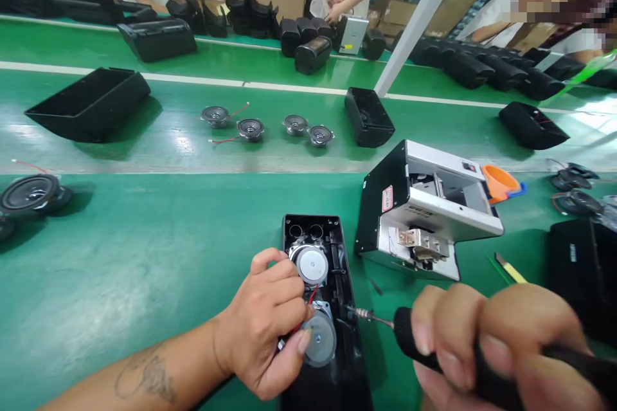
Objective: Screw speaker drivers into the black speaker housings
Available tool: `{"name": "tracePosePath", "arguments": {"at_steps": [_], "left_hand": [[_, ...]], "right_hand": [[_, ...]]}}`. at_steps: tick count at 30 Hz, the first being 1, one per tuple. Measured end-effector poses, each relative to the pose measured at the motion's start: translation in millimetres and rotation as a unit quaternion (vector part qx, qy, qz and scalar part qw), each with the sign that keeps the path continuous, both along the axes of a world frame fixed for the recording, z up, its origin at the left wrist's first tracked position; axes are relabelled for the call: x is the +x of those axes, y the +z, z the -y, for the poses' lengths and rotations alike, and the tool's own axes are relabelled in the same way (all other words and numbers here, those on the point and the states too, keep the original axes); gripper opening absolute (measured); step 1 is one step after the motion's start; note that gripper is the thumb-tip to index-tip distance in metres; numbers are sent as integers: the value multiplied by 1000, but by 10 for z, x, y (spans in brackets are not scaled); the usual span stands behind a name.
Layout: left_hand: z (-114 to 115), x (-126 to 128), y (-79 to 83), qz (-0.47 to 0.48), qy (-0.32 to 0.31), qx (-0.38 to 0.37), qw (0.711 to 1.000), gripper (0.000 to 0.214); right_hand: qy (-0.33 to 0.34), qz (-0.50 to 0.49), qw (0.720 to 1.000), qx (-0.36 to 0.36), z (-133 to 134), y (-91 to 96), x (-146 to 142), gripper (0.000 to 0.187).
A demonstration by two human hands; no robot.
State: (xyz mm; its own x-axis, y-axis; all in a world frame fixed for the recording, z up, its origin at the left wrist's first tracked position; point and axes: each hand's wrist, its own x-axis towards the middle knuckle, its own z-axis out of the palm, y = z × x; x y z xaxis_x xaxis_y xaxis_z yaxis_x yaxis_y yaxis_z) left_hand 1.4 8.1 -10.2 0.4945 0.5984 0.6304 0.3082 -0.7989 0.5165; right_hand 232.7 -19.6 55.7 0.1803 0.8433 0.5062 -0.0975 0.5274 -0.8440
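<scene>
A black speaker housing (337,359) lies open on the green bench in front of me. Two round speaker drivers sit inside it, an upper driver (311,264) and a lower driver (319,337). My left hand (270,321) rests on the housing's left side, fingers curled around the lower driver and its red wire. My right hand (486,347) is wrapped round the black handle of a screwdriver (380,319). The metal tip points left at the housing's inner right edge.
A white and black machine (424,211) stands just right of the housing, with an orange cup (499,181) behind it. Several loose drivers (250,129) and black housings (369,116) lie on the belt. A large driver (29,194) sits far left. Other people work across the belt.
</scene>
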Motion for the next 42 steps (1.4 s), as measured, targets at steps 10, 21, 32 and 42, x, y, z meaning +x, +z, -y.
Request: {"name": "tracePosePath", "arguments": {"at_steps": [10,21,32,42], "left_hand": [[10,-11,24,-17,-5,-23,1000,18],[-4,19,-68,23,-2,3,1000,18],[4,43,-199,30,-2,0,1000,16],[35,-50,-168,-12,-30,-28,999,20]], "right_hand": [[-69,-87,993,-34,-159,-38,-477,48],[17,-65,997,-41,-157,-182,-457,45],[73,-77,993,-58,-218,-274,-380,43],[17,-1,998,-59,-121,-517,-453,17]]}}
